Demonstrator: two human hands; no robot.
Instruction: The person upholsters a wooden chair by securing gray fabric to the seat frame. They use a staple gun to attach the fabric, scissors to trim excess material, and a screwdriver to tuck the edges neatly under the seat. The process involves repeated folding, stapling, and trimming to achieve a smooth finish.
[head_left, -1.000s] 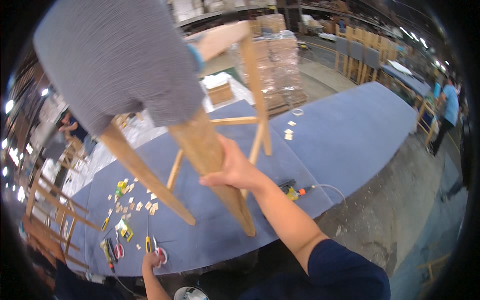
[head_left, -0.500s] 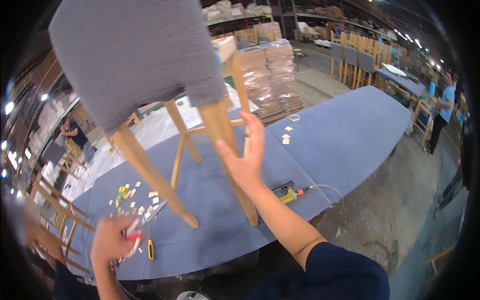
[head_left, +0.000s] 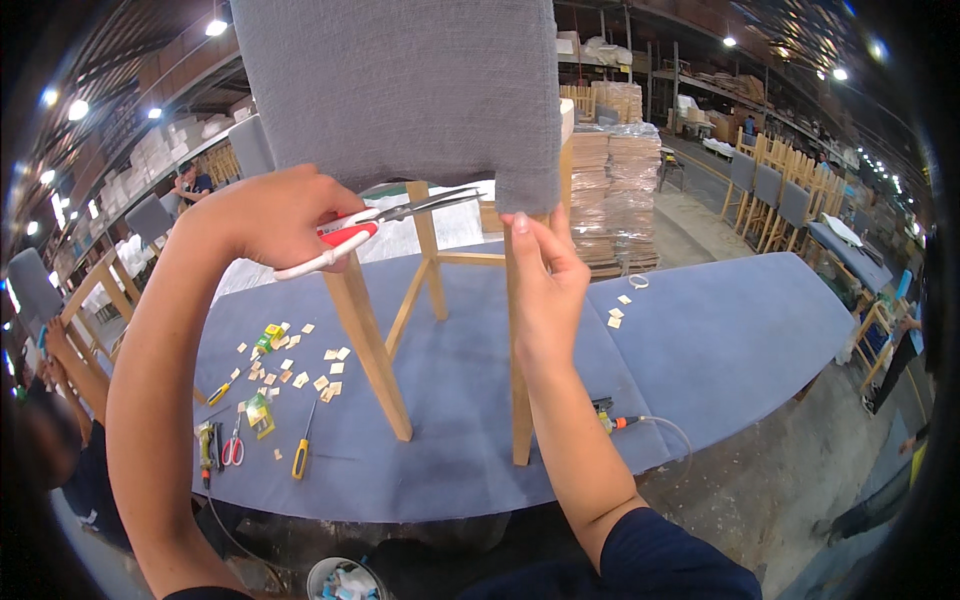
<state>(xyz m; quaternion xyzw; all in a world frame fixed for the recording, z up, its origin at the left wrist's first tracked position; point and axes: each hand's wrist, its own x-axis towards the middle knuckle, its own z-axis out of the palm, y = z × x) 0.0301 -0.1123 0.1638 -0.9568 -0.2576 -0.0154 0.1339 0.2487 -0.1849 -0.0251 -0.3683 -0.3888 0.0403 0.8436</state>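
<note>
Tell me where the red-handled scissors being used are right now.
In the head view, upper left of centre: the red-handled scissors are in the left hand, blades pointing right under the grey seat fabric.

The scissors with red and white handles (head_left: 375, 232) point their open metal blades right, just under the grey fabric seat of the upright wooden-legged stool (head_left: 400, 90).
</note>
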